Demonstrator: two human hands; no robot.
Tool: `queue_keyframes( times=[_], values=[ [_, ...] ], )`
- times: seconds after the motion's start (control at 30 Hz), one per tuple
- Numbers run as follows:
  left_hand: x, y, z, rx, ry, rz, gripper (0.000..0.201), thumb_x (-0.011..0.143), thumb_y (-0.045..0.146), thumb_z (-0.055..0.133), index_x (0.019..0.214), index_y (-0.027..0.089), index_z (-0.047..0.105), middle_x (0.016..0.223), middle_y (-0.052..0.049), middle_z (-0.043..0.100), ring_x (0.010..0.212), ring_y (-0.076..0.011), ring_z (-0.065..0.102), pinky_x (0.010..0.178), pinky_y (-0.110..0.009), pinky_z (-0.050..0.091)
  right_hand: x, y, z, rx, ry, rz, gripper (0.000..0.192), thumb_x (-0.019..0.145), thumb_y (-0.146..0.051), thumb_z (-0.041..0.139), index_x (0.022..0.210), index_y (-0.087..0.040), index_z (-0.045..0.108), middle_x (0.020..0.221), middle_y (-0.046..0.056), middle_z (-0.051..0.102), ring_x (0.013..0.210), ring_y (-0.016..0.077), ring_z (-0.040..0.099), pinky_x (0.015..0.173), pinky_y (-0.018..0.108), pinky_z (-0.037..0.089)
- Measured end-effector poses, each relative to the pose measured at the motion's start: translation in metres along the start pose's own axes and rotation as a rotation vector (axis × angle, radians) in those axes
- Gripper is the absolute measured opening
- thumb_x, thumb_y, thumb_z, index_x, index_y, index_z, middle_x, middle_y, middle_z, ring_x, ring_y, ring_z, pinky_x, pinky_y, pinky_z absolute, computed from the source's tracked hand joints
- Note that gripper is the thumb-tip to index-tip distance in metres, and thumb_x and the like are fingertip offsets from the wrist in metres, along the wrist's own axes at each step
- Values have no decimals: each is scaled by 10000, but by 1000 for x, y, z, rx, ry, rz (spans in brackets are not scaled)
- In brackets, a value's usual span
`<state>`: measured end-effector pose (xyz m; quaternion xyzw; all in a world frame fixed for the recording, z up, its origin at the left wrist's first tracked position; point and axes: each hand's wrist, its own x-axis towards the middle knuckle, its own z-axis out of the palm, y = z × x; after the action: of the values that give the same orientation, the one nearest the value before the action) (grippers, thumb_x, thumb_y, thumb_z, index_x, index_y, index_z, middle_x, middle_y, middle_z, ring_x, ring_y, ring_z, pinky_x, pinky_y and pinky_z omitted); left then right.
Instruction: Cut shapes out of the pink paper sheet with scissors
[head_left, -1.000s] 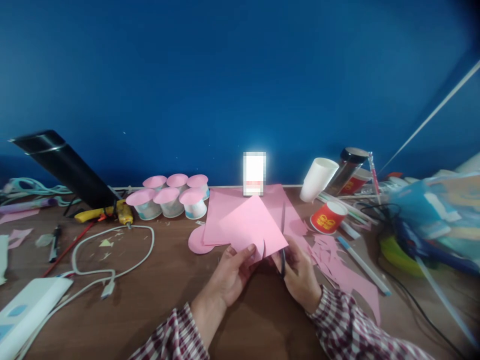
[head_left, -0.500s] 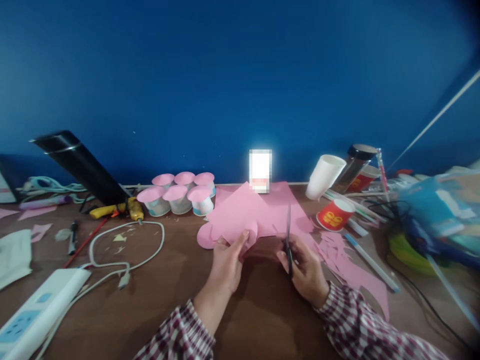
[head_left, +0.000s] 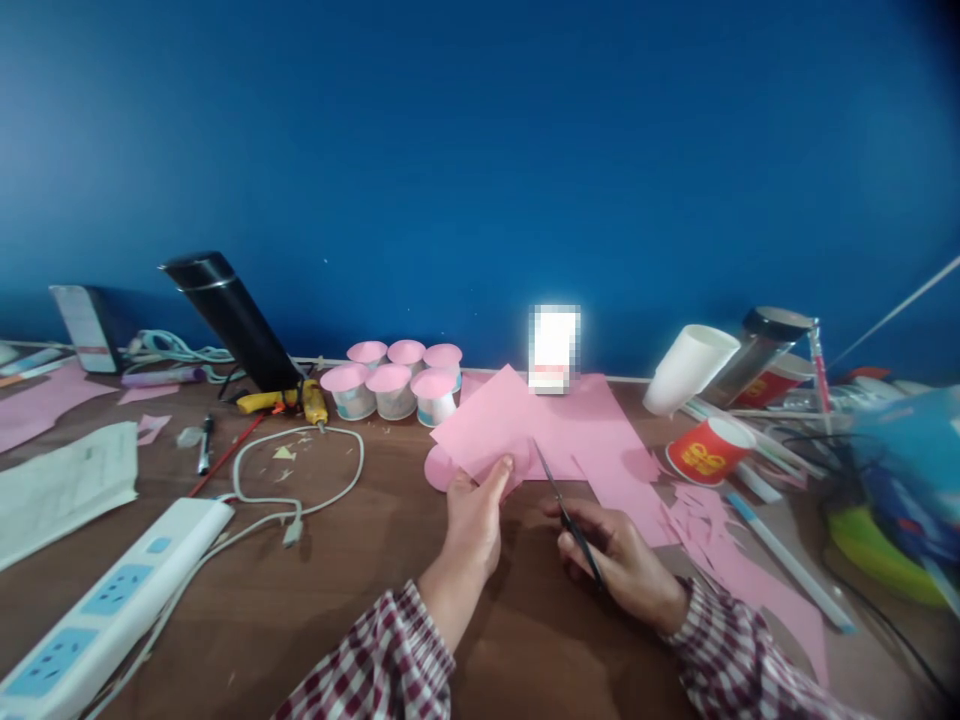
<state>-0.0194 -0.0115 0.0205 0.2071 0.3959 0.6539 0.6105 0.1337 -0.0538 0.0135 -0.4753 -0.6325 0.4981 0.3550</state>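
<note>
My left hand (head_left: 474, 515) pinches the near edge of a pink paper sheet (head_left: 495, 425) and holds it just above the wooden table (head_left: 360, 600). My right hand (head_left: 619, 560) grips black scissors (head_left: 566, 510). Their blades point up and left towards the held sheet, the tips close to its lower right edge. More pink sheets (head_left: 592, 430) lie flat behind the held one. A pink paper circle (head_left: 436, 468) peeks out on the table to the left of my left hand.
Several pink-topped cups (head_left: 394, 385) stand at the back. A red cup (head_left: 709, 450), a tipped white cup (head_left: 690, 365), pens and pink scraps (head_left: 720, 540) lie right. A power strip (head_left: 97, 610), a white cable (head_left: 300, 480), a glue gun (head_left: 289, 400) and a black cylinder (head_left: 232, 320) lie left.
The view has swung left. My left hand turned the pink sheet and lowered it. My right hand tilted the scissors from upright to leaning left towards the sheet.
</note>
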Motion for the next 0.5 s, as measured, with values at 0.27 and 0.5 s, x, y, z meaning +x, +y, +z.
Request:
queue_keyframes(
  times=[0.27,0.5],
  values=[
    [4,-5,-5,-15,-18,62,402,659,274,770,999,114,628,945,-92,712,925,-216,656,880,-374,494,1,-2,-1,-22,-26,-40,304,831,-368,593,1009,-126,642,595,-7,558,474,105,502,439,209,445],
    [5,-8,-8,22,-51,78,393,655,281,771,980,106,637,937,-101,707,875,-205,659,850,-353,498,1,-1,0,-25,-25,-21,273,834,-339,585,1001,-127,628,595,-22,521,485,95,472,441,198,426]
  ],
)
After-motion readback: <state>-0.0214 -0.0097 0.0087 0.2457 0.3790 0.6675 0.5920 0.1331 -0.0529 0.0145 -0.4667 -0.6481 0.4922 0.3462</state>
